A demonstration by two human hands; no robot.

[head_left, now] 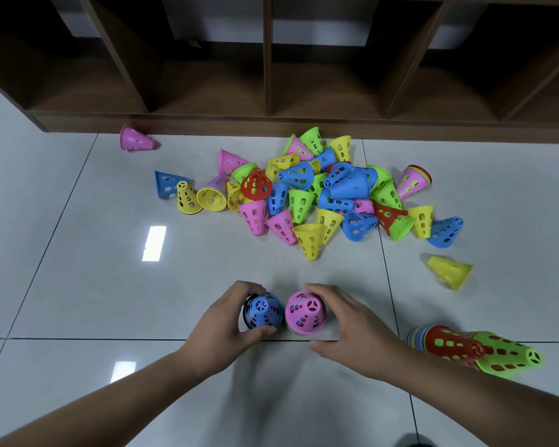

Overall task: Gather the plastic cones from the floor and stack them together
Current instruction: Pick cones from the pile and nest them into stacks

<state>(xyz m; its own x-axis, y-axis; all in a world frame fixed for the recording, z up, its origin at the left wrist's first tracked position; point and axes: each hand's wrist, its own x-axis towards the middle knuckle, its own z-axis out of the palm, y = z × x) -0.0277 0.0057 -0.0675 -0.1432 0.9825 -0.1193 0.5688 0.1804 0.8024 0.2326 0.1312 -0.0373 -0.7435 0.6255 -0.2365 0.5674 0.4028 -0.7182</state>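
Both hands are down on the white tiled floor (78,253) at about 6 o'clock in the head view, each on its own little upright stack. The left hand (226,321) grips the blue-topped stack (262,312), fingers curled over the far side and thumb pressed on the near rim. You can see red through the holes, so there's at least one more cone under it. The right hand (346,324) is cupped round the pink-topped stack (305,312), fingers curved over its far side and thumb just beside the near rim. The two stacks stand touching or near enough.

The main pile of loose cones (320,195) sits at 12 o'clock from the hands, a jumble of blue, yellow, green, pink and red, most tipped over. A lone pink cone (136,140) lies at 11 o'clock right by the wooden shelf unit (271,75), and a lone yellow cone (449,271) lies on its side at 2 o'clock. At 3 o'clock, beside the right forearm, a longer stack (459,346) lies on its side, red and green cones outermost.
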